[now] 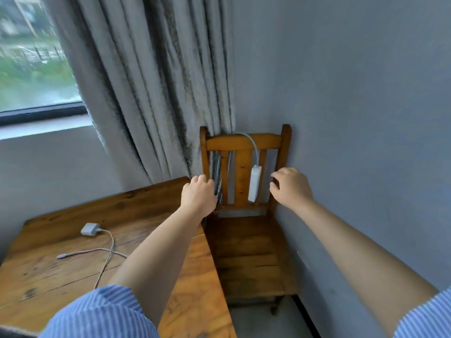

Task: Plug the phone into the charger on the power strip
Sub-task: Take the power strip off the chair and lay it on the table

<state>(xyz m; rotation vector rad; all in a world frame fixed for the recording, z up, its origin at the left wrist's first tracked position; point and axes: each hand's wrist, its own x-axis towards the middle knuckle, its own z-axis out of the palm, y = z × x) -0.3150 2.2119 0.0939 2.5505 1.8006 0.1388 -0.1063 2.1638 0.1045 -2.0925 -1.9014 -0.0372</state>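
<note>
A white power strip (254,183) hangs upright against the slats of a wooden chair's backrest (244,142), and its white cord loops over the top rail. My left hand (199,192) is curled around the chair's left post, which it hides. My right hand (290,186) is at the right post with fingers spread and bent, holding nothing. A white charger brick (89,229) lies on the wooden table (48,276) at the left. Its cable trails to a loose connector end (61,256). No phone is in view.
The chair seat (249,257) is wedged between the table's right edge and the blue-grey wall (366,118). A grey curtain (151,81) hangs behind the chair's left side. A window (31,69) is at the upper left.
</note>
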